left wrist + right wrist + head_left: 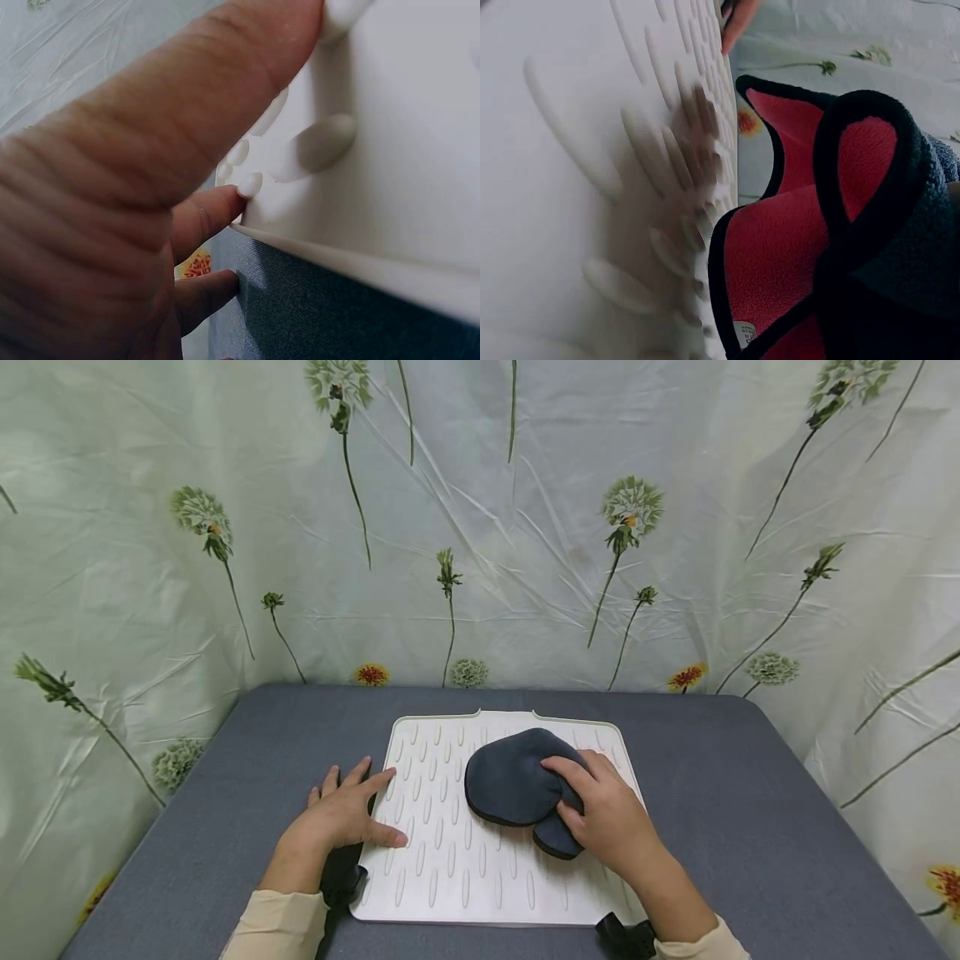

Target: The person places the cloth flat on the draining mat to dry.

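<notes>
A white board (427, 860) with rows of raised oval ridges lies flat in front of me. My left hand (337, 814) is spread at its left edge; the thumb and index finger rest on the board and the other fingers reach past the edge toward the grey cloth. In my right hand (611, 810) is a bunched dark blue cloth piece (510, 777), gripped at its right side between thumb and fingers. The right wrist view shows its pink fleecy lining (772, 240), black edging and a small white tag (744, 332). It casts a shadow onto the ridges below.
A grey-blue cloth (720, 810) covers the table under the board. Behind and beside the table hangs a pale curtain (510, 635) printed with dandelions. Black wrist straps or camera mounts (626, 935) sit close to the board's front corners.
</notes>
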### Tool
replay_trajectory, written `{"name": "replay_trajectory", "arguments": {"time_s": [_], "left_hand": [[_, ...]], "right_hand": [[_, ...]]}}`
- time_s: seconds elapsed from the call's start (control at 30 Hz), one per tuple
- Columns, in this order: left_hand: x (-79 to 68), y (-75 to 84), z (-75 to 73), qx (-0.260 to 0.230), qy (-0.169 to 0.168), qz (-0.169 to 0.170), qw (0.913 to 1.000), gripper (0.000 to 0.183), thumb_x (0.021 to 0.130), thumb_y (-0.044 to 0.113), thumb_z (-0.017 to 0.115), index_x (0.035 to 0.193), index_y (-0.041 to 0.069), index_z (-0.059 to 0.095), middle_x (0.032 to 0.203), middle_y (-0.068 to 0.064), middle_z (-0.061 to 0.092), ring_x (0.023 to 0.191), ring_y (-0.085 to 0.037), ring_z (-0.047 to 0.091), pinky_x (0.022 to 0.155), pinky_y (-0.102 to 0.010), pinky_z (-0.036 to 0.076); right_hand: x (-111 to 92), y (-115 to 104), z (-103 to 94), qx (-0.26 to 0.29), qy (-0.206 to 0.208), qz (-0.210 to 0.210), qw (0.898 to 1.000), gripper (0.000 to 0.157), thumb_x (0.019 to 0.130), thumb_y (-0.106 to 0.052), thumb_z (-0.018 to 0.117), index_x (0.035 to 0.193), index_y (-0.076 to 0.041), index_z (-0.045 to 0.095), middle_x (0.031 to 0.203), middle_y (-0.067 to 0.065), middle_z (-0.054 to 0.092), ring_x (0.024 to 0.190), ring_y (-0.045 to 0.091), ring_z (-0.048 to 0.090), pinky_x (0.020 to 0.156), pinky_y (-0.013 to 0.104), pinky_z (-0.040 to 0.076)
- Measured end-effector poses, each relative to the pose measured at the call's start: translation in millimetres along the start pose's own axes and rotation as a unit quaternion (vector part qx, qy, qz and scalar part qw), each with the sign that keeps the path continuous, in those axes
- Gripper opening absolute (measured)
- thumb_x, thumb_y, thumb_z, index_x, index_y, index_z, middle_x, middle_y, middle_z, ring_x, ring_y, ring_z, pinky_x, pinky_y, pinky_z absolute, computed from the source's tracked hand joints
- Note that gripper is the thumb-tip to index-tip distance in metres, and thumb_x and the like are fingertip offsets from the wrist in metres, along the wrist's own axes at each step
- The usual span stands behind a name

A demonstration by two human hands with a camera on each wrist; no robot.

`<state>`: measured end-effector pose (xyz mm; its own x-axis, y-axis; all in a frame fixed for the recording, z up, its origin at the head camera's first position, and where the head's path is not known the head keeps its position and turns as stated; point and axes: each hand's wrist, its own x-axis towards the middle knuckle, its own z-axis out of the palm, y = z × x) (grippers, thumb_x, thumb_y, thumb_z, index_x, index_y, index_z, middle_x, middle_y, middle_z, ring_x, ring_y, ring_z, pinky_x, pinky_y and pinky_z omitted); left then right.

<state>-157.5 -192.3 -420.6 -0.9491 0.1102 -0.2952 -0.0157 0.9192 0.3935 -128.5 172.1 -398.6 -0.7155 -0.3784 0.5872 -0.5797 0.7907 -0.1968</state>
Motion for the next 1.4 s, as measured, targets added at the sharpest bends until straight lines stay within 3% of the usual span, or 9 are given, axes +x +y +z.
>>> {"name": "replay_trajectory", "arguments": {"time_s": [0.37, 0.77, 0.93, 1.13, 1.4], "left_hand": [[0.6, 1.3, -1.2, 0.000, -0.004, -0.001, 1.0000, 0.118, 0.059, 0.061, 0.093, 0.157, 0.021, 0.042, 0.168, -0.025, 0.019, 0.149, -0.066, 0.005, 0.112, -0.082, 0.011], [1.0, 1.8, -0.5, 0.001, -0.005, -0.001, 1.0000, 0.118, 0.059, 0.061, 0.093, 0.157, 0.021, 0.041, 0.168, -0.025, 0.018, 0.149, -0.066, 0.004, 0.112, -0.082, 0.010], [0.4, 1.6, -0.4, 0.002, -0.004, 0.001, 1.0000, 0.118, 0.059, 0.061, 0.093, 0.157, 0.022, 0.041, 0.168, -0.025, 0.019, 0.149, -0.066, 0.005, 0.112, -0.082, 0.011], [-0.4, 2.0, -0.7, 0.004, -0.003, 0.002, 1.0000, 0.118, 0.059, 0.061, 0.093, 0.157, 0.021, 0.041, 0.168, -0.026, 0.019, 0.148, -0.066, 0.005, 0.112, -0.082, 0.011], [0.9, 1.2, 0.5, 0.006, -0.002, 0.000, 1.0000, 0.118, 0.059, 0.062, 0.093, 0.157, 0.021, 0.042, 0.168, -0.026, 0.019, 0.148, -0.067, 0.006, 0.111, -0.082, 0.011]], "right_hand": [[-1, -21, 6.7, 0.037, -0.036, -0.018, 0.999, 0.068, 0.070, -0.009, 0.094, 0.129, -0.024, 0.064, 0.125, 0.009, 0.064, 0.116, 0.028, 0.063, 0.091, 0.046, 0.058], [-3, -23, 17.6, 0.048, -0.050, -0.053, 0.996, 0.074, 0.070, -0.010, 0.093, 0.136, -0.026, 0.062, 0.129, 0.008, 0.063, 0.121, 0.027, 0.061, 0.096, 0.044, 0.055], [-5, -21, 20.5, 0.028, -0.096, -0.027, 0.995, 0.071, 0.078, -0.017, 0.090, 0.141, -0.026, 0.059, 0.137, 0.011, 0.060, 0.129, 0.032, 0.058, 0.101, 0.049, 0.053], [-8, -18, 25.4, 0.029, -0.171, 0.012, 0.985, 0.065, 0.087, -0.027, 0.083, 0.146, -0.026, 0.056, 0.150, 0.015, 0.053, 0.140, 0.042, 0.049, 0.107, 0.058, 0.047], [-10, -17, 32.0, 0.019, -0.218, 0.007, 0.976, 0.063, 0.091, -0.034, 0.077, 0.149, -0.028, 0.053, 0.154, 0.017, 0.048, 0.140, 0.047, 0.046, 0.107, 0.062, 0.045]]}}
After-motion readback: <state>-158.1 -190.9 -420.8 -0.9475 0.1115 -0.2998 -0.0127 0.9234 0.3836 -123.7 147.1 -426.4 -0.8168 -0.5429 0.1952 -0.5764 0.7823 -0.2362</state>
